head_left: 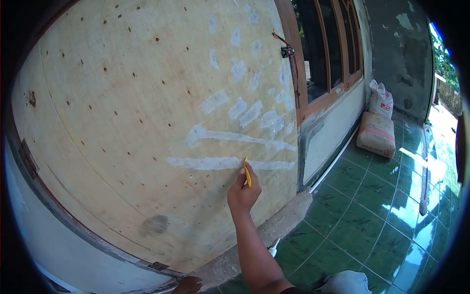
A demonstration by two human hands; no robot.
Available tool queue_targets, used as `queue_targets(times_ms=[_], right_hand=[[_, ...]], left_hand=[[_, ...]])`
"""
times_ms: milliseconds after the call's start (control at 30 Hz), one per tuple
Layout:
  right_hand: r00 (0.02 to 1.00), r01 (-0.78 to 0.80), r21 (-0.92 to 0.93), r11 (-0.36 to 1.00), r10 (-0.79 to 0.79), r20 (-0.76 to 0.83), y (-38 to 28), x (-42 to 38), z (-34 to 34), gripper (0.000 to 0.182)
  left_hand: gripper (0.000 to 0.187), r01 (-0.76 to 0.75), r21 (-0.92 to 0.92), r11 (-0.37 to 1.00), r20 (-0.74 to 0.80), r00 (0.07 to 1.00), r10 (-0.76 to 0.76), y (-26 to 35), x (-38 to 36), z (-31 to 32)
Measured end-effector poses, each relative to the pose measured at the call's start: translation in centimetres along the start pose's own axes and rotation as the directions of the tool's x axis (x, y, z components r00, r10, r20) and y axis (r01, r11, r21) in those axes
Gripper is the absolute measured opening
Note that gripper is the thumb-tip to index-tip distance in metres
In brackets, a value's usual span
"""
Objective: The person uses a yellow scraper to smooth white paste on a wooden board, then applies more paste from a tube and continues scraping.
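Observation:
My right hand (245, 191) is closed around a slim yellow tool (248, 177), whose tip is against a pale wooden panel (122, 98). The tip meets the lower of two long whitish streaks (205, 163) that run across the panel. Above it lies the upper streak (235, 136), with several smaller whitish patches (250, 113) higher up. Rows of small dark spots mark the panel. I do not see my left hand; a bit of brown skin at the bottom edge looks like part of a foot (188, 285).
A white nozzle-tipped tube (273, 250) lies on the green tiled floor (338, 215) beside the concrete sill (289, 215). Two sacks (376, 134) stand by the wall at the right, below a brown-framed window (325, 93). A small black device (287, 52) hangs at the panel's edge.

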State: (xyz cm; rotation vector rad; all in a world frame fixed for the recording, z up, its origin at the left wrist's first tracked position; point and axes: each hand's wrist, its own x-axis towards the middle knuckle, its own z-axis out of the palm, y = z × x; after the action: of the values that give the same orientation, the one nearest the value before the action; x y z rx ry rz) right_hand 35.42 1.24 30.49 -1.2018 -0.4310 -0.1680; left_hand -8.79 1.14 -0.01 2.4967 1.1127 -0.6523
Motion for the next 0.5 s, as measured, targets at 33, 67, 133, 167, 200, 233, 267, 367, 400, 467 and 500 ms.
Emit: queue_targets(times_ms=[33, 67, 133, 167, 200, 233, 267, 367, 400, 467, 500], right_hand=[[0.998, 0.063, -0.007, 0.998, -0.063, 0.016, -1.1, -0.9, 0.5, 0.030], [0.991, 0.130, -0.012, 0.991, -0.129, 0.034, -1.9, -1.2, 0.7, 0.030], [0.988, 0.079, 0.145, 0.986, -0.097, 0.120, -2.2, -1.5, 0.2, 0.029], [0.983, 0.048, 0.220, 0.974, -0.085, 0.163, -2.2, -1.5, 0.0, 0.029], [0.993, 0.053, 0.212, 0.976, -0.073, 0.090, -1.8, -0.9, -0.3, 0.026], [0.998, 0.058, 0.203, 0.977, -0.062, 0.013, -1.1, 0.1, -0.7, 0.024], [0.997, 0.065, 0.191, 0.979, -0.054, -0.061, -0.4, 0.9, -0.8, 0.022], [0.992, 0.124, 0.086, 0.989, -0.125, 0.012, -1.7, 0.0, 0.3, 0.022], [0.989, 0.130, 0.075, 0.989, -0.135, 0.061, -3.2, -0.9, 0.4, 0.022], [0.980, 0.085, 0.207, 0.975, -0.120, 0.161, -5.0, -1.9, 0.4, 0.023], [0.980, 0.120, 0.241, 0.963, -0.154, 0.127, -5.3, -2.0, 0.5, 0.023]], left_hand=[[0.047, -0.009, -0.001, 1.000, -0.005, 1.000, 0.009, -0.2, -0.1, 0.3], [0.047, -0.019, -0.004, 1.000, -0.015, 1.000, 0.019, -0.4, 0.1, 0.6], [0.048, 0.017, -0.010, 1.000, 0.016, 1.000, -0.017, 0.1, -0.1, 0.1], [0.048, 0.034, -0.011, 0.999, 0.032, 0.999, -0.034, 0.4, -0.3, 0.0], [0.048, 0.041, -0.004, 0.999, 0.039, 0.998, -0.041, 0.4, -0.3, -0.1], [0.048, 0.047, 0.004, 0.999, 0.045, 0.998, -0.047, 0.4, -0.2, -0.2], [0.049, 0.050, 0.010, 0.999, 0.050, 0.997, -0.051, 0.6, -0.1, -0.2], [0.047, 0.052, 0.031, 0.998, 0.054, 0.997, -0.054, 1.6, 0.1, -0.6], [0.047, 0.027, 0.031, 0.999, 0.049, 0.998, -0.028, 1.7, 0.5, -0.5], [0.046, -0.014, 0.025, 1.000, 0.033, 0.999, 0.013, 1.1, 1.4, 0.2], [0.046, 0.000, 0.017, 1.000, 0.042, 0.999, -0.001, 1.0, 1.4, -0.1]])
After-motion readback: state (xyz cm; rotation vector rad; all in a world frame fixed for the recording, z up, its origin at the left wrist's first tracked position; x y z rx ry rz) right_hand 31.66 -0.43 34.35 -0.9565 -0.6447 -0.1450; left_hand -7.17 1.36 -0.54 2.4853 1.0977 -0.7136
